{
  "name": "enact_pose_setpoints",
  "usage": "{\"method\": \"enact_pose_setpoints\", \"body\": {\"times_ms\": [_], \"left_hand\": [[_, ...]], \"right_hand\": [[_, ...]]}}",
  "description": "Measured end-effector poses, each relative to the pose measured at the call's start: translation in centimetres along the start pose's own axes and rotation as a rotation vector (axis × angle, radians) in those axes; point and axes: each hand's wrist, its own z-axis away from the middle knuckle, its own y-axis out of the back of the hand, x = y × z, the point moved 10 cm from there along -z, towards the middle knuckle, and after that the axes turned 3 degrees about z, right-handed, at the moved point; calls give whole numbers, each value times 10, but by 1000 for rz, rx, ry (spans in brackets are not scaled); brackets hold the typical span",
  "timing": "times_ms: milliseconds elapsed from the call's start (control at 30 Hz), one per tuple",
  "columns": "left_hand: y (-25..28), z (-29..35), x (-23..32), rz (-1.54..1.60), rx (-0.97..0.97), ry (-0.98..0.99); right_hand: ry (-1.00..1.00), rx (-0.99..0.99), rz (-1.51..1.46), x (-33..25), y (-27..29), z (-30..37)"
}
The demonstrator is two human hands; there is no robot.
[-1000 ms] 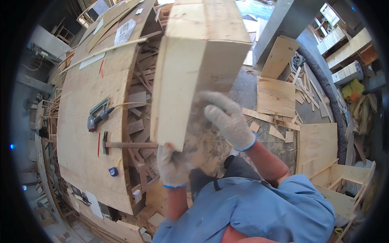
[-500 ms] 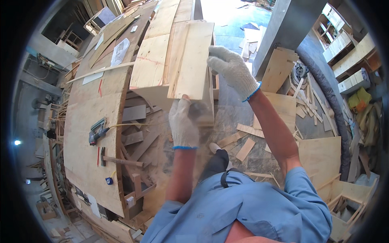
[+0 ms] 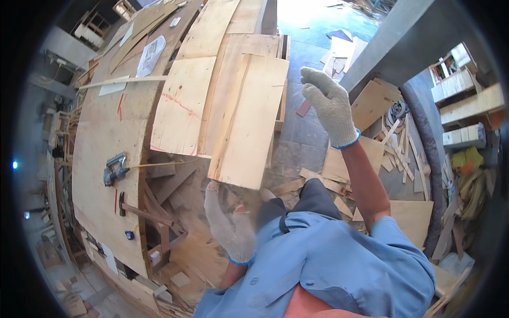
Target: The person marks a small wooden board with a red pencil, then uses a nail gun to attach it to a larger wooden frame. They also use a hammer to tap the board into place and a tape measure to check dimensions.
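A long pale plywood board (image 3: 253, 122) with a darker streak lies lengthwise over a box-like plywood piece (image 3: 180, 108), its near end jutting toward me. At that end's left corner is my left hand (image 3: 229, 225), in a white knit glove with blue cuff. One bare fingertip reaches the board's edge; the other fingers are spread, somewhat blurred. My right hand (image 3: 330, 103), gloved alike, hovers off the board's right side, fingers curved and apart. Beside its fingers shows a small reddish strip (image 3: 304, 108); I cannot tell whether the hand touches it.
On the workbench (image 3: 101, 148) at left lie a nail gun (image 3: 114, 172) with a yellowish hose, a hammer (image 3: 143, 212) and a blue tape measure (image 3: 129, 235). Wood offcuts (image 3: 400, 146) litter the floor at right, near a grey pillar (image 3: 392, 42).
The plywood board has come nearer to me. My left hand has drawn back to its near corner, fingers spreading, and my right hand has moved away from its right edge.
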Motion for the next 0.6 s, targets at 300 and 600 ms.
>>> {"method": "enact_pose_setpoints", "body": {"times_ms": [300,600], "left_hand": [[-56,2,26,-327,255,16],[-95,-4,40,-382,503,138]], "right_hand": [[105,-345,-119,11,-19,-53],[474,-424,118,0,-17,-125]]}}
